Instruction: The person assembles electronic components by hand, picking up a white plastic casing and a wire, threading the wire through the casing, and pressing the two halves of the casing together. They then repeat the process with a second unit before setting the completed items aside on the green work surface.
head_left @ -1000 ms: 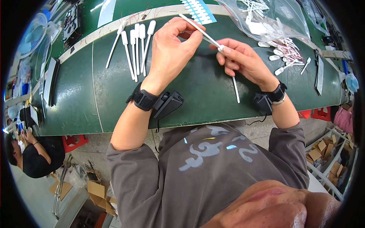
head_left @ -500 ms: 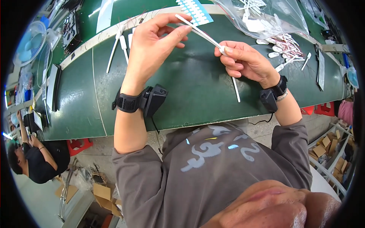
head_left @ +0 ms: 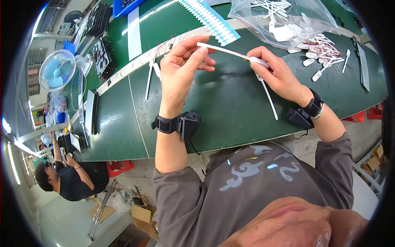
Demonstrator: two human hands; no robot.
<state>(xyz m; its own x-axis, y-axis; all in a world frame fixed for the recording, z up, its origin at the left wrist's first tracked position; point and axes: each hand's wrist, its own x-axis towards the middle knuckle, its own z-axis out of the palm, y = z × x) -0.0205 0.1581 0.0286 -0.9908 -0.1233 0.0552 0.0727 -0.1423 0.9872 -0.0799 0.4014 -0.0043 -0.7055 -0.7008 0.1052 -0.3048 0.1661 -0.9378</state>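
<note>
My left hand [head_left: 183, 68] pinches one end of a thin white strip [head_left: 228, 52] between thumb and fingers. The strip runs slightly bowed to my right hand [head_left: 279, 76], whose thumb and fingers grip the white paddle-shaped head [head_left: 259, 62] at its other end. Below my right hand, a slim white stick [head_left: 269, 101] slants toward the near table edge; its upper end is hidden, so I cannot tell whether it is held. To the right lies a pile of white paddle-ended pieces with reddish wires [head_left: 321, 49].
A blue sheet of white stickers [head_left: 214, 20] lies ahead, beside a clear plastic bag [head_left: 284, 29] of white pieces. Several similar pieces [head_left: 150, 78] rest left of my left hand on the green table [head_left: 214, 115]. A co-worker [head_left: 74, 177] sits far left near a fan [head_left: 57, 70].
The view has shifted, so the table's things appear farther right. My right hand has turned over the paddle head, and the strip looks more bowed. Both hands keep their hold.
</note>
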